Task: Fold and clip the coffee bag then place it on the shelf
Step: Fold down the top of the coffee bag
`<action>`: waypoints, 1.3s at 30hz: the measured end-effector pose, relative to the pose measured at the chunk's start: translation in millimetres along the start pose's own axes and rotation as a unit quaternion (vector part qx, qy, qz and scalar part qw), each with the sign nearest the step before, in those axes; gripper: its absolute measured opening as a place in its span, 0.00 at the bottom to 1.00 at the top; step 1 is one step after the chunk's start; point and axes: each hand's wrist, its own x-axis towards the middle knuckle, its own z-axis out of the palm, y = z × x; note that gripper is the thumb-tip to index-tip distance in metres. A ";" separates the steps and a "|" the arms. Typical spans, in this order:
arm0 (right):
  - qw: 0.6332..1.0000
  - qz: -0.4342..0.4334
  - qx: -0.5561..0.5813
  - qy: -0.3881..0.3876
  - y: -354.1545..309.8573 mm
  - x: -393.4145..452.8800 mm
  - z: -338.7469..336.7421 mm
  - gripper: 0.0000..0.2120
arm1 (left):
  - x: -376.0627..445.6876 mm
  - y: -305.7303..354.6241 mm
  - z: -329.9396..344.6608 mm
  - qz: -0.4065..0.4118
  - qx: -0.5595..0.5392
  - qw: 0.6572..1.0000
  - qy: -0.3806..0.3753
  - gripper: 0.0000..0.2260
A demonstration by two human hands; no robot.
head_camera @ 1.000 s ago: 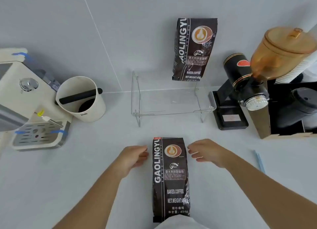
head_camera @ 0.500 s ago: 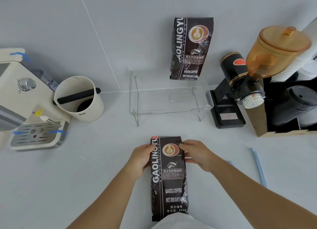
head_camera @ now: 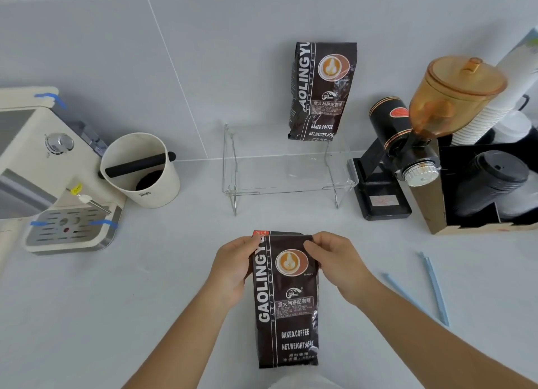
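Note:
A dark brown coffee bag (head_camera: 288,307) lies flat on the white counter in front of me, its top end pointing away. My left hand (head_camera: 233,267) grips the bag's upper left edge, thumb over the top corner. My right hand (head_camera: 334,264) grips the upper right edge, thumb on the printed face. A light blue bag clip (head_camera: 433,286) lies on the counter to the right, open in a V. The clear acrylic shelf (head_camera: 286,189) stands beyond the bag against the wall. A second coffee bag (head_camera: 321,91) stands upright on the shelf's right side.
An espresso machine (head_camera: 43,178) and a cream knock box (head_camera: 142,170) stand at the left. At the right are a black grinder (head_camera: 407,144) with an amber hopper and a box holding black lids (head_camera: 492,178) and stacked white cups.
Both hands came in from beside the bag and closed on its upper corners. The bag's top end has lifted slightly.

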 end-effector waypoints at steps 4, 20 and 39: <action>0.999 -0.049 0.001 -0.003 -10.8 -19.5 -0.4 0.14 | -18.7 7.3 -1.9 0.033 -0.009 0.999 -0.011 0.10; 0.980 -0.186 -0.052 0.039 -19.0 -51.4 -22.4 0.12 | -53.8 23.7 13.5 0.161 0.048 0.985 -0.041 0.06; 0.956 -0.239 -0.170 0.017 -65.2 -46.8 -12.3 0.19 | -66.6 47.5 16.1 0.248 0.207 0.946 0.003 0.12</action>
